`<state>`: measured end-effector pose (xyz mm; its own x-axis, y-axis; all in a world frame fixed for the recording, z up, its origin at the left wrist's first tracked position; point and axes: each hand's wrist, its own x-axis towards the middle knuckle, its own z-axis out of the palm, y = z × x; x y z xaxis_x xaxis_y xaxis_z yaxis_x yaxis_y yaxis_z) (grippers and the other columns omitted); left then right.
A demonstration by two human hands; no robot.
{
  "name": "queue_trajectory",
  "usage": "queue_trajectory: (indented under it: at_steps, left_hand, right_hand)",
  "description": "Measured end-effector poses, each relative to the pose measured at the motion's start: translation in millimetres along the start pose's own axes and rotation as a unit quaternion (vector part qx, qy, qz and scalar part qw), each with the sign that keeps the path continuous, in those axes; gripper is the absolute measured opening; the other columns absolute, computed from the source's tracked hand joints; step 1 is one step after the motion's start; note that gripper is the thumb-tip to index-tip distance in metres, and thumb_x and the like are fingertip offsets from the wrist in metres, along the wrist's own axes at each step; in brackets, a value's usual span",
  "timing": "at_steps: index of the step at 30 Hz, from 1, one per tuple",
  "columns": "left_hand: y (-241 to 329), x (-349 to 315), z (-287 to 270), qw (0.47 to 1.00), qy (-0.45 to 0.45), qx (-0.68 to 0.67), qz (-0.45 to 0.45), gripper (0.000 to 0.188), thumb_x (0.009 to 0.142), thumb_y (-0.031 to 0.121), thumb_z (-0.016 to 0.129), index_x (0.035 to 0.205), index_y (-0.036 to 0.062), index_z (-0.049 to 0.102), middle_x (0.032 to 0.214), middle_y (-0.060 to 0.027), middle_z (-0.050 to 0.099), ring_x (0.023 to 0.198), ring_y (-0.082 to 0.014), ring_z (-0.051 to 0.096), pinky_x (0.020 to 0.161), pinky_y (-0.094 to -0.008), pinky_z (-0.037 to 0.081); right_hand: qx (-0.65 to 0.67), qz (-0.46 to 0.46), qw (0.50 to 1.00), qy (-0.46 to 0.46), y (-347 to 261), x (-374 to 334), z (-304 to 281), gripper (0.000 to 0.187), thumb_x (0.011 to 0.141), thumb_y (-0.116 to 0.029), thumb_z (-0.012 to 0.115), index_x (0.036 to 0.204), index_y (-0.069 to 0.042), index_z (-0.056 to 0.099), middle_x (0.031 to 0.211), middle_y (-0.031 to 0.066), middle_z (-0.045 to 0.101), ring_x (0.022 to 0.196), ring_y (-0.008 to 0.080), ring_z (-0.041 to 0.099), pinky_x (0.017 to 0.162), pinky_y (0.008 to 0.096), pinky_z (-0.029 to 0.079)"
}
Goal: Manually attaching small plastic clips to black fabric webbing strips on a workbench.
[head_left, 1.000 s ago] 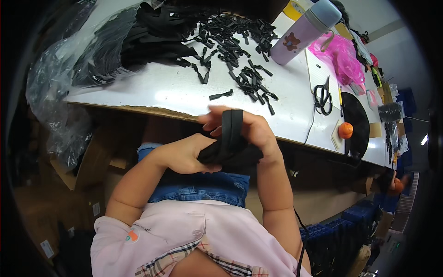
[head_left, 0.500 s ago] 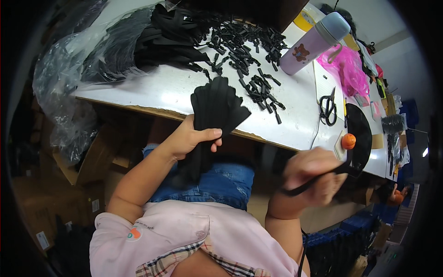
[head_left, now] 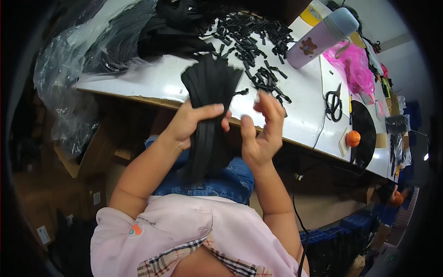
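Note:
My left hand (head_left: pixel 196 122) is closed around a bundle of long black fabric strips (head_left: pixel 207 85). The upper ends fan out over the table's front edge, while the lower ends hang over my lap. To the right of the bundle, my right hand (head_left: pixel 264 131) is raised with thumb and fingers apart, and I see nothing between them. A small black piece with a thin cord (head_left: pixel 242 92) shows between the bundle and the right fingertips. Beyond lie many small black tube-like pieces (head_left: pixel 265 76) scattered on the white table (head_left: pixel 138 83).
More black strips (head_left: pixel 175 44) lie at the back left beside clear plastic wrap (head_left: pixel 69 87). Toward the right stand a lilac bottle (head_left: pixel 318 44), black scissors (head_left: pixel 333 104), a pink plastic bag (head_left: pixel 353 69), an orange ball-like object (head_left: pixel 353 138) and a dark curved piece (head_left: pixel 364 134).
My right hand has come left and up from beside the table's right part to near the bundle. The black strip it carried no longer shows in it. The bundle has shifted slightly.

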<state>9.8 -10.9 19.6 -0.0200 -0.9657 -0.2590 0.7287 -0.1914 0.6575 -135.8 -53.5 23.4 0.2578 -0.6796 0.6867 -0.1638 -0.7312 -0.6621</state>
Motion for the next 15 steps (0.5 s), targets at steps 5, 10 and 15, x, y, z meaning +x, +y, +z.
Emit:
queue_trajectory:
  at_steps: [5,10,15]
  left_hand:
    - [20,4,1,0.986,0.089,-0.053,0.133,0.02,0.082,0.018,0.051,0.089,-0.0003,0.053,0.072,-0.0107,0.059,0.07,-0.0206,0.059,0.067,-0.0314,0.049]
    - [26,-1,6,0.96,0.119,-0.077,0.241,0.022,0.084,0.02,0.048,0.092,-0.0003,0.052,0.076,-0.0123,0.058,0.081,-0.0228,0.057,0.076,-0.0328,0.045]
    - [20,-6,14,0.959,0.138,-0.014,0.246,0.02,0.083,0.017,0.048,0.09,-0.0015,0.052,0.075,-0.0103,0.057,0.074,-0.0187,0.058,0.068,-0.0294,0.047]
  right_hand:
    - [0.064,0.044,0.978,-0.191,-28,-24,-12,0.034,0.059,-0.019,0.073,0.081,0.0,0.055,0.061,0.0077,0.053,0.044,0.0159,0.048,0.042,0.0232,0.041]
    - [0.015,0.112,0.961,-0.251,-30,-34,2,0.051,0.059,-0.035,0.072,0.088,0.004,0.054,0.071,0.0131,0.057,0.06,0.0219,0.058,0.052,0.0272,0.046]
    - [-0.014,0.123,0.971,-0.204,-30,-23,-1,0.055,0.057,-0.037,0.072,0.091,0.002,0.053,0.073,0.0135,0.056,0.063,0.023,0.057,0.055,0.0282,0.046]
